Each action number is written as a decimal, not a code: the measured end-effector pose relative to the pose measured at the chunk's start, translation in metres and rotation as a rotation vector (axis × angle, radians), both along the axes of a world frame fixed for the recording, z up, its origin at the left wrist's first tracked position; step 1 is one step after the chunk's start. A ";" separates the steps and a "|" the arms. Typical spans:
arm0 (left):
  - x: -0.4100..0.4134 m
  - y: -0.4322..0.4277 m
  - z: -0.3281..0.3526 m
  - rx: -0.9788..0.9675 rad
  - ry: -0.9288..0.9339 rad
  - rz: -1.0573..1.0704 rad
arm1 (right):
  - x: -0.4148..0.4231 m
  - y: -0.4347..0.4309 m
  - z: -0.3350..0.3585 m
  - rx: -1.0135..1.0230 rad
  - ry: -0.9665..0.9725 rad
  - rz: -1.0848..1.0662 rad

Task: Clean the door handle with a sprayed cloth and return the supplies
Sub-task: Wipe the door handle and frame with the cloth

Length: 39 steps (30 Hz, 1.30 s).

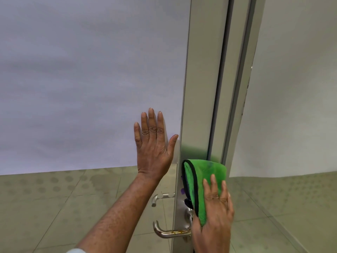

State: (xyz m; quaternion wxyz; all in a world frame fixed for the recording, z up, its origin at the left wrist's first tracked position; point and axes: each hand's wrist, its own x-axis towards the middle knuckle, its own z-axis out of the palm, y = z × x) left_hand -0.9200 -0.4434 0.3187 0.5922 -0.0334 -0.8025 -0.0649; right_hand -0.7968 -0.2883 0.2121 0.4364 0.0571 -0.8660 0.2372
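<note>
**Cloth pressed to the door frame above the handle**

The metal door frame (198, 88) runs upright through the view and serves as the landmark. To its left is the frosted glass door panel (82, 70), pale and opaque down to a clear strip near the bottom, where the grey tiled floor (45, 201) with dotted patterns shows through. To the right of the frame stand a dark gap, a second metal post and a plain white wall (295, 88), with more tiled floor below it.

The left hand (155, 143) lies flat on the glass just left of the frame, fingers spread and straight, gripping nothing. The right hand (215, 207) presses a folded green cloth (202, 181) with a black edge against the lower frame, fingers laid over the cloth. The steel door handle (171, 232) juts left from the frame just below the cloth, its base touching the right hand. A second handle (160, 198) shows through the glass, higher up.
</note>
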 end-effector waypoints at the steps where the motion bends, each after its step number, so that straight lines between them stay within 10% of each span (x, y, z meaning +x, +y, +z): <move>1: 0.000 0.000 0.000 0.001 0.006 -0.002 | -0.003 -0.002 0.000 0.028 -0.010 0.014; 19: -0.005 -0.001 -0.002 -0.009 0.058 -0.019 | -0.031 -0.006 -0.018 0.574 -0.331 0.064; 36: -0.002 0.001 0.002 -0.011 0.050 -0.018 | -0.017 -0.003 -0.026 0.764 -0.613 0.084; 39: -0.001 0.001 0.002 -0.012 0.045 0.002 | -0.015 0.015 -0.019 0.504 -0.658 0.205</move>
